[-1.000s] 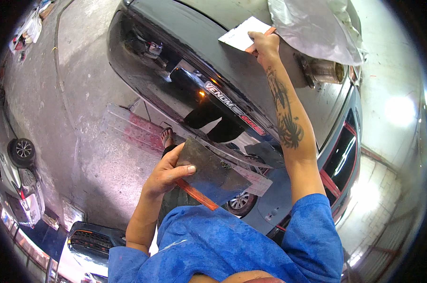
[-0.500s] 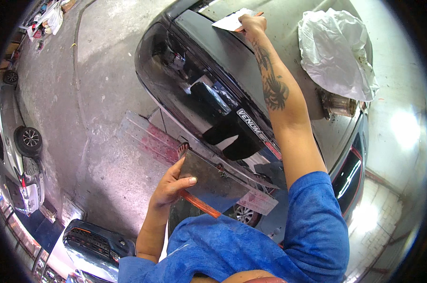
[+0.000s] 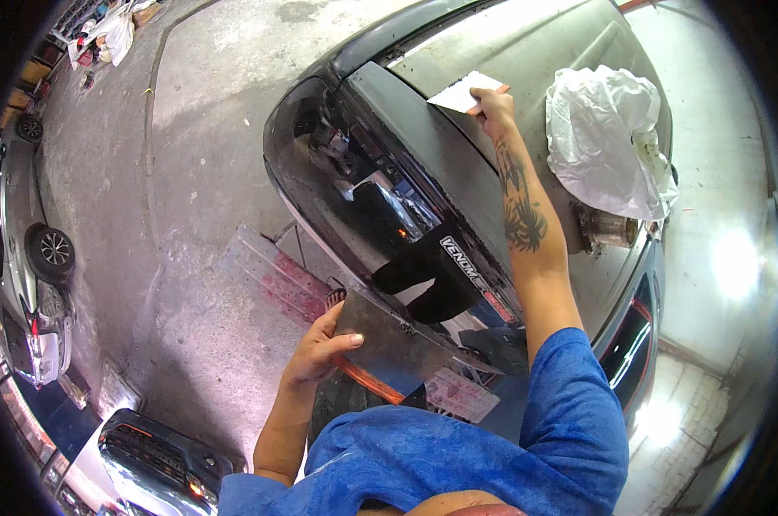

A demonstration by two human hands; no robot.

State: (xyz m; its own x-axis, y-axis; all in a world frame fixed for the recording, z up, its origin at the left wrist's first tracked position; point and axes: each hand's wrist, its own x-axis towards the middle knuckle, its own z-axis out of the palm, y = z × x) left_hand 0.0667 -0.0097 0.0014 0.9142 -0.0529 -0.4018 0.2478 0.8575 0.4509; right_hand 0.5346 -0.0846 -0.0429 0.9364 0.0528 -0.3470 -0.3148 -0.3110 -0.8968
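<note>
My right hand (image 3: 495, 110) is stretched far forward over the car. It is closed around the orange edge of a broad, pale flat scraper (image 3: 464, 91), whose blade lies at the dull grey body panel (image 3: 423, 129). Nearer my chest, my left hand (image 3: 316, 351) grips a wider dark metal scraper (image 3: 384, 335) with an orange strip along its near edge. The left thumb rests on top of that blade, while the fingers behind it are partly hidden. Whether either blade carries any filler I cannot tell.
Crumpled white plastic sheeting (image 3: 608, 142) lies on the car beside a brownish can (image 3: 612, 230). Glossy black glass (image 3: 346, 172) reflects the surroundings. A red-stained plank (image 3: 277, 279) is below the car's edge. Other vehicles (image 3: 53, 249) stand to the left.
My right hand and its scraper have come back nearer to me and rightward across the panel. The view has shifted too. My left hand keeps its grip on the dark scraper.
</note>
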